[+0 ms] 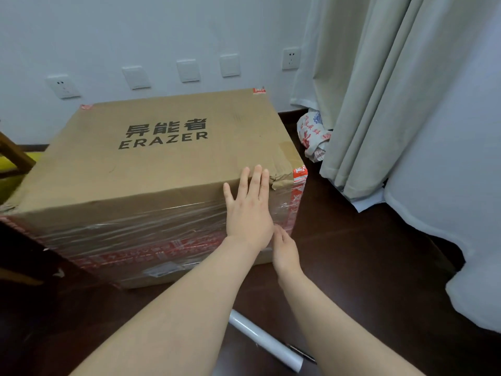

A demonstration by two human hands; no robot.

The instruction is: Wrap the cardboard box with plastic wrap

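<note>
A large brown cardboard box [162, 158] printed "ERAZER" stands on the dark floor. Clear plastic wrap [122, 234] bands its near side, over red tape. My left hand [249, 210] lies flat against the near side close to the right corner, fingers spread and reaching over the top edge. Just below it my right hand [286, 251] touches the wrap at the same corner with its fingers loosely extended. The roll of plastic wrap [267, 340] lies on the floor between my forearms, held by neither hand.
A white wall with sockets [62, 86] stands behind the box. Beige curtains [379, 90] hang at the right, with a printed plastic bag [314, 134] at their foot. White cloth [447, 185] drapes at far right. A wooden chair part [13, 156] sits at left.
</note>
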